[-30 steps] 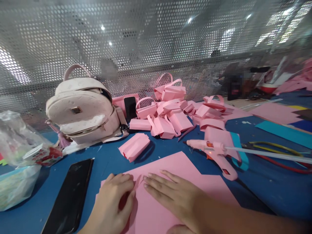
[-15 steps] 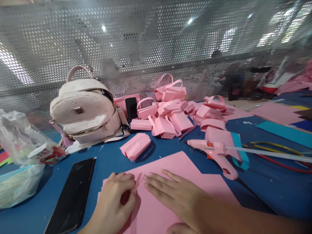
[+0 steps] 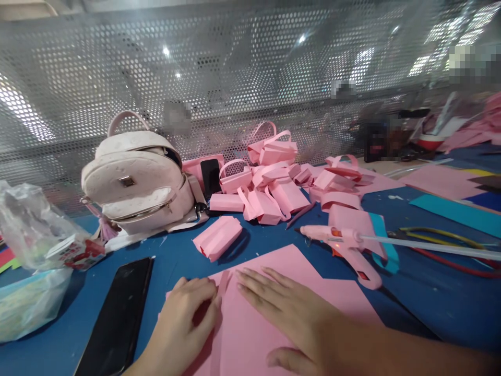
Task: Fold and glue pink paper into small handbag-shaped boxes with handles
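Note:
Large pink paper sheets (image 3: 245, 342) lie in front of me at the near edge of the blue table. My left hand (image 3: 182, 321) is curled at the left part of the top sheet, thumb and fingers closed at the paper. Close beside it runs a narrow pink strip or folded edge (image 3: 223, 287); which of the two it is I cannot tell. Flat on the same sheet rests my right hand (image 3: 287, 308), fingers stretched forward and thumb apart. Just beyond the sheets is a small folded pink paper box (image 3: 217, 238).
A pink glue gun (image 3: 348, 245) with a long glue stick lies to the right, near red-and-yellow-handled pliers (image 3: 446, 237). Folded pink paper bags (image 3: 270, 193) are piled behind. On the left are a black phone (image 3: 117, 313), a pale backpack (image 3: 133, 177) and plastic bags (image 3: 31, 224).
My right hand has slid slightly to the right over the sheet, and its thumb is more exposed. The left hand stays nearly in place, with more of the strip showing beside it.

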### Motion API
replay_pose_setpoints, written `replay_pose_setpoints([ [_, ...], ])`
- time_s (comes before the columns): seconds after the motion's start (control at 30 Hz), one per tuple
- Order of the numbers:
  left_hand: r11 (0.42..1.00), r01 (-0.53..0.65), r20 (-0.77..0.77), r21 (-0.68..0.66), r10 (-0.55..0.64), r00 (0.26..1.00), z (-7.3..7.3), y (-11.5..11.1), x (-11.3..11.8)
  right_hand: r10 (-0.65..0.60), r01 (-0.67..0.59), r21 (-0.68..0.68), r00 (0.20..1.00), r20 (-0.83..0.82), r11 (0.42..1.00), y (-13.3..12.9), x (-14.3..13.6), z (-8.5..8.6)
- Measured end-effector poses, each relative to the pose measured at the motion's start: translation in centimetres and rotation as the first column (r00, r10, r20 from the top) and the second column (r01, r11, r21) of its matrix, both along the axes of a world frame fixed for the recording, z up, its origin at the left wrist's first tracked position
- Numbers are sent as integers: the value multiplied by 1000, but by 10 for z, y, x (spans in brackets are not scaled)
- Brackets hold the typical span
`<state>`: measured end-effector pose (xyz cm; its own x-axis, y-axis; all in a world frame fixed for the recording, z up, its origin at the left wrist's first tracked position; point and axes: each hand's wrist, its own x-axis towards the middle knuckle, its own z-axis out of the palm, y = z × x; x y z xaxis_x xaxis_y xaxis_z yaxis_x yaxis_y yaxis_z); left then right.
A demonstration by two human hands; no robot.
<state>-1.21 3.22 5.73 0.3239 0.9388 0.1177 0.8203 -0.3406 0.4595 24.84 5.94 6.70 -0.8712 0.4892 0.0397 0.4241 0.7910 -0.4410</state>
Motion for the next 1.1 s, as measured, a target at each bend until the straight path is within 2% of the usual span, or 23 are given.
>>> replay_pose_setpoints([
  [0.17,999,35,-53,-4,-35,998,3,6,0,71,-71,-66,997,-2,995,2,-3,6],
  [0.3,997,80,-83,-18,-82,993,3,9,-1,50,-53,-87,998,-32,995,2,-2,2],
  [0.47,999,35,-85,-20,-36,996,1,12,3,60,-65,-74,996,-59,995,3,-3,-4],
  [0.67,999,-34,-134,33,39,990,2,12,13,53,-52,-78,998,21,996,3,-8,1],
  [0.93,984,3,-173,181,29,985,-4,10,17,52,-54,-49,998,-39,997,2,-5,-5],
  [1.1,980,-8,-173,197,43,984,-3,10,18,35,-38,-49,998,-53,998,2,-8,0],
])
